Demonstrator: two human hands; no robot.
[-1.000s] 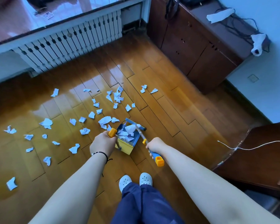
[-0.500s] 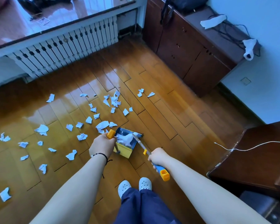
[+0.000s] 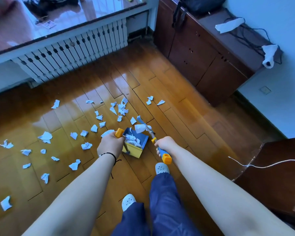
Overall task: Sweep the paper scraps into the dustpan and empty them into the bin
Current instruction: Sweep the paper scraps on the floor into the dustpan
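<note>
A blue and yellow dustpan (image 3: pixel 143 141) stands on the wooden floor with several paper scraps inside. My left hand (image 3: pixel 110 144) is closed round its orange-tipped upright handle (image 3: pixel 119 132). My right hand (image 3: pixel 165 143) grips the blue and orange broom handle (image 3: pixel 163 155). The broom head (image 3: pixel 140 120) sits just beyond the pan's mouth, against a large white scrap (image 3: pixel 140 128). Several more paper scraps (image 3: pixel 121 108) lie scattered ahead and to the left. No bin is in view.
A white radiator (image 3: pixel 71 53) runs under the window ledge at the back. Dark wooden cabinets (image 3: pixel 203 57) line the right wall. A dark table (image 3: pixel 279 176) with a white cable (image 3: pixel 262 166) is close on my right. My feet in white clogs (image 3: pixel 162 168) stand behind the pan.
The broom head has swung out from over the pan's mouth to the floor just beyond it. My right foot has stepped forward. The dustpan has stayed in place.
</note>
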